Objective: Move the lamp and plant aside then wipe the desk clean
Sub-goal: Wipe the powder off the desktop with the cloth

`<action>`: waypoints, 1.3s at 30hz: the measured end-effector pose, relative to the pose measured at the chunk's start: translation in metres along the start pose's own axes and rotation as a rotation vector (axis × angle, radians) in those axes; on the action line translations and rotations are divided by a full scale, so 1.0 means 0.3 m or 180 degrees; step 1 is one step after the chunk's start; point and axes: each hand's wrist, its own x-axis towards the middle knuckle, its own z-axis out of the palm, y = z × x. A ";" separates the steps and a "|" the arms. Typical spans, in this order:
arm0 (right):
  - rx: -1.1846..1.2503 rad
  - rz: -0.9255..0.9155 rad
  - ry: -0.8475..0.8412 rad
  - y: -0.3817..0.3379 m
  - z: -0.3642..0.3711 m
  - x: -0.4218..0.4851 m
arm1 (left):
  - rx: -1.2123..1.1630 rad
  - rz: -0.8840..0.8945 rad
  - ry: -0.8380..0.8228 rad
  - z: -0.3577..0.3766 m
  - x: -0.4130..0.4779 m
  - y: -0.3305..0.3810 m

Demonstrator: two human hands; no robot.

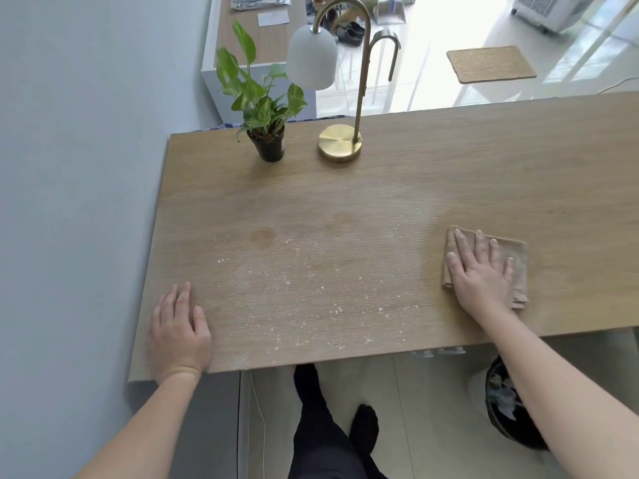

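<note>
A wooden desk [397, 188] fills the view. At its far left stand a green plant in a black pot [268, 146] and, just right of it, a brass lamp [340, 145] with a white shade. White crumbs [311, 299] and a brown stain [263, 236] mark the near middle of the desk. My right hand [479, 271] lies flat, fingers spread, pressing a folded beige cloth [517, 261] onto the desk at the right. My left hand [179, 331] rests flat and empty on the desk's near left corner.
A grey wall [76, 167] borders the desk on the left. A black-lined bin [508, 409] stands on the floor under the desk's right side. My legs in dark trousers [321, 433] are below the front edge. A mat [491, 63] lies on the floor beyond.
</note>
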 end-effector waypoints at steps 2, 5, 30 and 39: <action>-0.0147 -0.0544 -0.0090 -0.026 0.025 -0.065 | 0.0011 -0.0015 -0.0008 0.000 -0.002 0.000; -0.0232 -0.0989 -0.0200 0.063 0.031 -0.168 | 0.0035 -0.0008 -0.0033 0.002 -0.003 -0.004; 0.0103 -0.0923 -0.0333 -0.046 -0.066 0.155 | 0.0104 0.0026 -0.0052 0.016 0.011 -0.023; 0.0215 -0.0531 -0.0285 -0.369 -0.053 0.365 | 0.0099 -0.0009 -0.0052 0.012 0.009 -0.017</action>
